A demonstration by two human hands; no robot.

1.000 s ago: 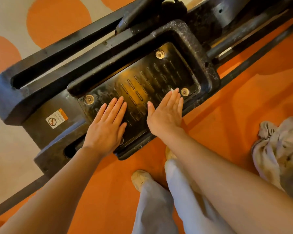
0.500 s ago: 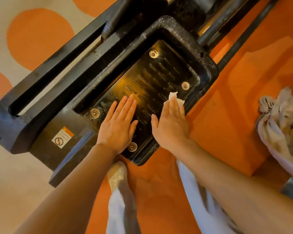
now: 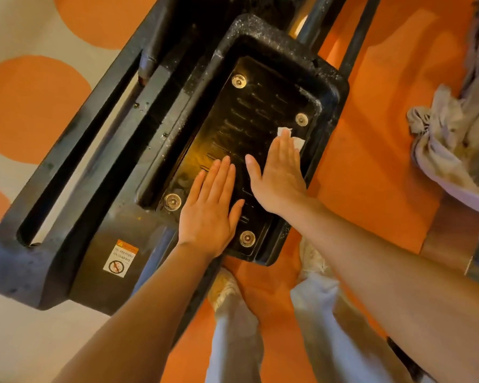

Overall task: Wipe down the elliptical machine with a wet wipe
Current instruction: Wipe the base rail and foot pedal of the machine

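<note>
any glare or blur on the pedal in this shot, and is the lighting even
Head view: a warm yellow glare patch sits on the pedal just beyond the left hand; the whole scene has an orange cast. The wet wipe under the right hand is the brightest spot. The forearms at the bottom look soft, and straight frame bars bow from the wide-angle lens.

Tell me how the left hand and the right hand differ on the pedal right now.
The right hand presses a white wet wipe under its fingers; the left hand has nothing visible under it. The right hand lies farther up the pedal, by its right rim; the left hand sits nearer the near end, between two round bolts. Both lie flat, fingers straight and together.
</note>
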